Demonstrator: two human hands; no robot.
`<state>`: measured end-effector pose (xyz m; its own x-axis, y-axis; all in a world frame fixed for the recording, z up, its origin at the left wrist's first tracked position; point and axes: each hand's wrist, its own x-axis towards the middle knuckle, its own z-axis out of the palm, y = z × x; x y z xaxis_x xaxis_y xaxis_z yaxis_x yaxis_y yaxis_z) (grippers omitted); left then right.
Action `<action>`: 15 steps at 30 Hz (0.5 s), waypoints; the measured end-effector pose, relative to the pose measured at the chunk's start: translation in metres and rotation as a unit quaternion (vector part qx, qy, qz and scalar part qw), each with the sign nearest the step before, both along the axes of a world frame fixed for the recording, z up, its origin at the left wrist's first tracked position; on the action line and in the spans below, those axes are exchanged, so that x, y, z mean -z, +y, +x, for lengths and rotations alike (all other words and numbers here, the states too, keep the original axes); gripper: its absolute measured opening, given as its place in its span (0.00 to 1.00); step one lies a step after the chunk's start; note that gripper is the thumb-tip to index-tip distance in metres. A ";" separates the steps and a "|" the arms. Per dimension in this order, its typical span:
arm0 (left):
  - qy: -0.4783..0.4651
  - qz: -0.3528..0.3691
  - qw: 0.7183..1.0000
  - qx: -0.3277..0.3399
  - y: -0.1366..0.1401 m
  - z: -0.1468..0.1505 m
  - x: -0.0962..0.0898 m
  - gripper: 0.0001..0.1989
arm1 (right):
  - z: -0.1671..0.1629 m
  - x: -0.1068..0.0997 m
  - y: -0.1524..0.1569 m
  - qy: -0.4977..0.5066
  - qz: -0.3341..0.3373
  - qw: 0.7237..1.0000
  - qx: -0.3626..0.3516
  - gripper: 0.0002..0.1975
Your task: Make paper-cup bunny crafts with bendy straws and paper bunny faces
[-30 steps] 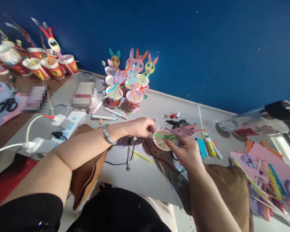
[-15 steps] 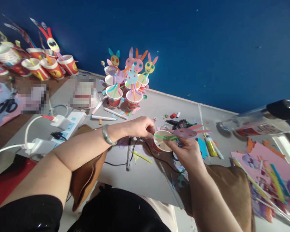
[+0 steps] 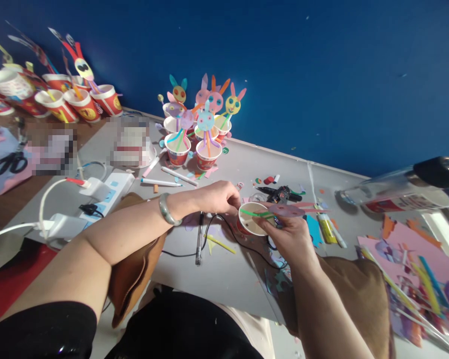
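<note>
A paper cup (image 3: 255, 230) with a white inside and red outside is tilted between my hands. My left hand (image 3: 224, 197) is closed at its left side, fingers curled against the rim. With thumb and fingers, my right hand (image 3: 290, 237) grips a paper rabbit (image 3: 286, 210) by its green stems (image 3: 256, 213), which reach into the cup. The rabbit's flat purple head and pink ears point right, seen almost edge-on. Behind the cup lies a black tool like a glue gun (image 3: 280, 193). A pen (image 3: 199, 239) and a yellow stick (image 3: 220, 243) lie in front of my left hand.
Several finished rabbit cups (image 3: 208, 158) stand near the blue wall, and more red cups (image 3: 84, 107) at far left. A power strip (image 3: 112, 192) is beside my left forearm. A clear bottle (image 3: 392, 187) and paper scraps (image 3: 404, 234) lie right. A black cord (image 3: 243, 244) crosses the table.
The rabbit's head and ears have tipped down a little, turning more edge-on. Both hands stay almost where they were, and the cup has barely shifted.
</note>
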<state>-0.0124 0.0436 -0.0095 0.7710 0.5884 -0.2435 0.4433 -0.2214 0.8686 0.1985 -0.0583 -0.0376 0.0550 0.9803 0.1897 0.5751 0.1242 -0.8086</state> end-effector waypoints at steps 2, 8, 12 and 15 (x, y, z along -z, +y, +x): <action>0.004 0.003 1.000 -0.001 0.000 0.000 -0.001 0.03 | 0.000 0.001 0.000 0.004 -0.004 1.000 0.004 0.12; 0.001 0.024 1.000 0.000 -0.002 0.001 0.000 0.01 | 0.000 0.000 0.001 0.026 -0.019 0.999 0.004 0.13; -0.005 0.029 1.000 -0.004 -0.002 0.001 0.003 0.03 | -0.001 -0.001 0.002 0.030 -0.040 0.999 0.011 0.14; -0.009 0.027 1.000 -0.006 -0.001 0.001 0.005 0.03 | 0.000 0.001 0.001 0.035 -0.048 0.998 0.023 0.14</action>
